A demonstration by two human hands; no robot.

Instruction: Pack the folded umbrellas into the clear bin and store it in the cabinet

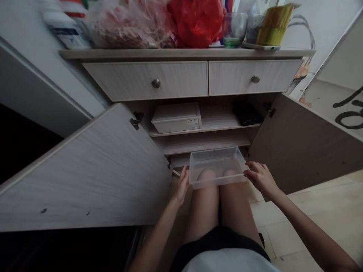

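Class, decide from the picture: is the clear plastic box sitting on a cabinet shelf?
No, the clear box is out between the left hand and right hand, over the person's legs.

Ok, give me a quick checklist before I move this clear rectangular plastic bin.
1. Right grip on the clear rectangular plastic bin: ok, fingers at its right end.
2. Left grip firm: cannot tell; it's at the bin's left end, pressure unclear.
3. Pale wood-grain left door and right door open: ok.
4. Pale wood-grain drawers with round metal knobs shut: ok, both.
5. Pale upper shelf free full width: not ok; off-white rectangular box left, dark, unclear item right.
6. Bin supported by knees: cannot tell.
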